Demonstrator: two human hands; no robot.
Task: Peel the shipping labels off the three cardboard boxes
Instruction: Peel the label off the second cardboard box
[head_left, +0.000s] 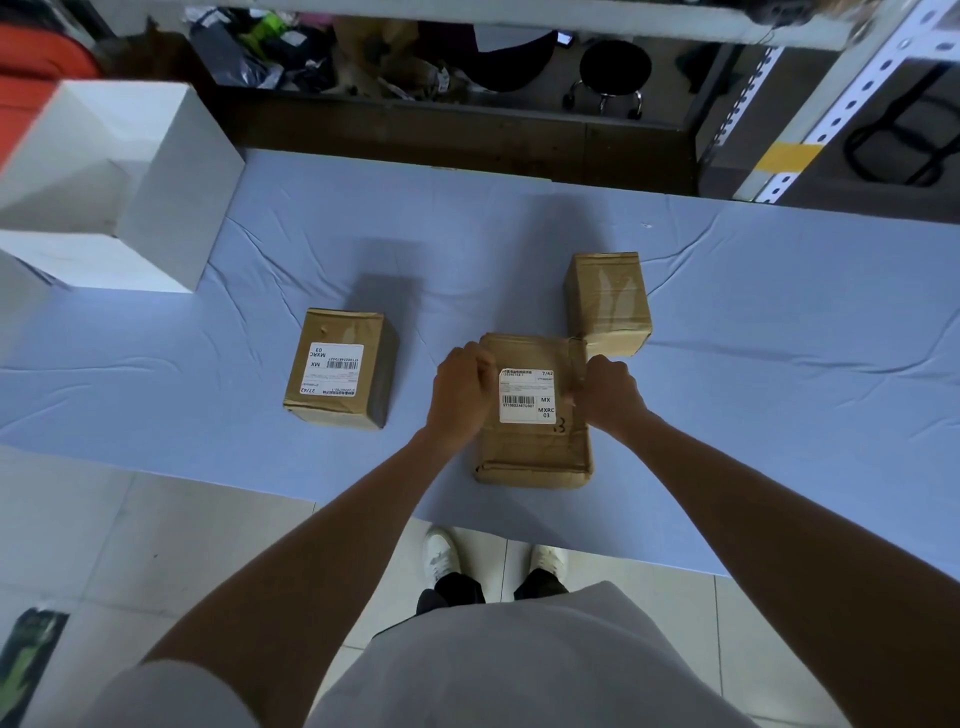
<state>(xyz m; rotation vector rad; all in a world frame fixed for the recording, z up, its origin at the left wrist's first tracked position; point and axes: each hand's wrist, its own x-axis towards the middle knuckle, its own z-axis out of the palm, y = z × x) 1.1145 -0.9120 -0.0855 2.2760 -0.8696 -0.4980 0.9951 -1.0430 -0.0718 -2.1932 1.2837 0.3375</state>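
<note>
Shirt (519, 665): white, closest to the camera at 6 o'clock, with both bare forearms reaching forward from it.
Surface (208, 364): covered by a wrinkled pale blue cloth.
White box (104, 182): large, at 10 o'clock on the surface, well apart from the brown boxes.
Left box (337, 410): brown cardboard, at 9 o'clock from the middle box, standing alone and untouched.
Left label (332, 366): white with a barcode, stuck flat on the left box's top face, its print upside down to the person.
Left hand (460, 392): fingers curled round the middle box's left edge, beside the label's upper left corner.
Middle box (535, 452): brown cardboard, near the surface's front edge, held between both hands.
Middle label (527, 396): white with a barcode, flat on the middle box's top.
Right hand (610, 397): fingers curled against the middle box's right side, one fingertip at the label's right edge.
Right box (608, 304): brown and taped, at 1 o'clock from the middle box, just beside its far right corner.
</note>
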